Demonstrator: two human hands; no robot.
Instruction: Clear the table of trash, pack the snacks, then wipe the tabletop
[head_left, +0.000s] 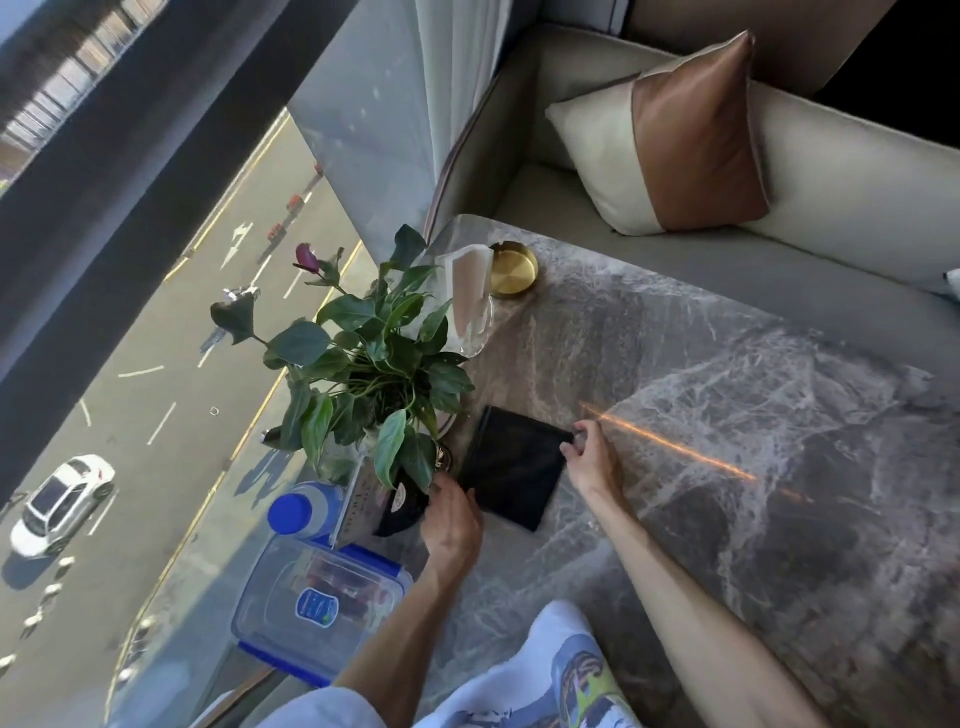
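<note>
A folded black cloth (511, 465) lies flat on the grey marble tabletop (727, 415), just right of the potted plant. My right hand (592, 457) pinches the cloth's far right corner between thumb and fingers. My left hand (452, 525) rests on the cloth's near left corner, fingers bent down on it. A clear snack box with a blue-clipped lid (322, 603) sits at the table's near left edge, with packets visible inside it.
A potted green plant (363, 364) stands at the left edge. A blue-capped bottle (304, 509) lies beside the box. A clear card stand (470, 301) and a brass dish (513, 270) sit at the far corner. A beige sofa with a cushion (670, 140) runs behind the table.
</note>
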